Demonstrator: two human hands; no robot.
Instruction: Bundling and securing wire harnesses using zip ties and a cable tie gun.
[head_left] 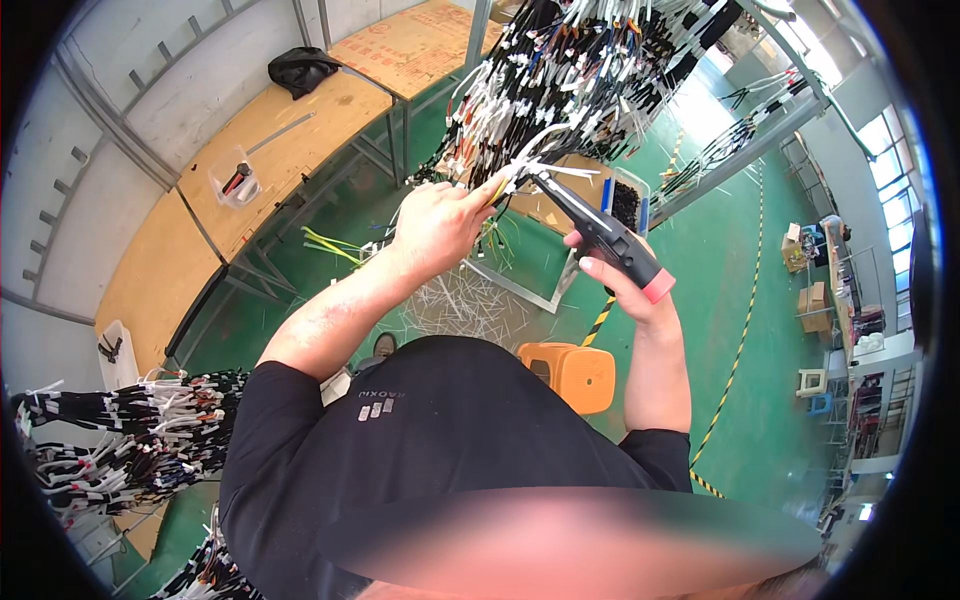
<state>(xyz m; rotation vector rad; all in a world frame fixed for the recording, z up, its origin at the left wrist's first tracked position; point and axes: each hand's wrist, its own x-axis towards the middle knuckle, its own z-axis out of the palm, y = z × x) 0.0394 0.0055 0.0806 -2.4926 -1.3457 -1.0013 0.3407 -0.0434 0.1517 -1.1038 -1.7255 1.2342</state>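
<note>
My right hand (628, 285) is wrapped around a black cable tie gun (600, 232) with a red rear end. Its narrow nose points up and left, to where white cable ties (565, 171) stick out around a wire bundle (508, 186). My left hand (438, 222) is closed on that bundle just left of the nose, its fingers pinched together. Yellow-green wires (335, 243) dangle below and left of this hand. Whether the nose grips a tie is too small to tell. Just beyond both hands hangs a thick mass of black and white wire harnesses (560, 95).
Cut white tie ends litter the green floor below (460, 305). An orange stool (568, 375) stands near my right side. A blue bin (628, 200) of small black parts sits beyond the gun. Wooden tables (250, 150) line the left, and more harnesses (130, 435) hang at lower left.
</note>
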